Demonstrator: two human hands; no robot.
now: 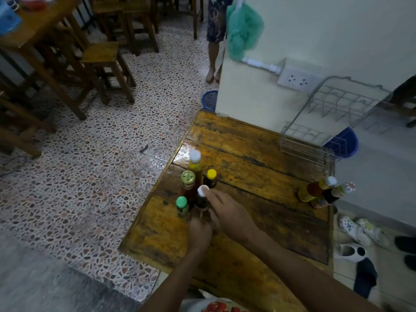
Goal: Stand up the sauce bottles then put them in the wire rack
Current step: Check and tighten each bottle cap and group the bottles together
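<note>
Both hands are on the dark bottle with the white cap (202,197) right now. My right hand (227,211) has its fingers laid up the side with a fingertip touching the cap, loosely wrapped rather than clamped. My left hand (200,230) is down at the base, fingers curled round the bottom, though the exact hold is partly hidden behind the bottle.

It's upright, in a tight cluster near the table's (258,154) left edge: green-cap bottle (182,206) just beside it, gold-lid jar (188,182), yellow-cap bottle (211,179) and a tall white-cap bottle (195,164) behind.

Judging from this, the stand-up step is nearly done here, so the trick is steadying: keep the low hand planted, ease the top fingers off slowly, and don't bump the neighbours since they're packed close.

Over on the right edge there's another bunch of bottles (324,192), and those look tilted, so they probably need attention next. The wire rack (326,122) sits at the far right corner against the wall, well apart from my cluster, with a blue bowl (344,143) behind it.
</note>
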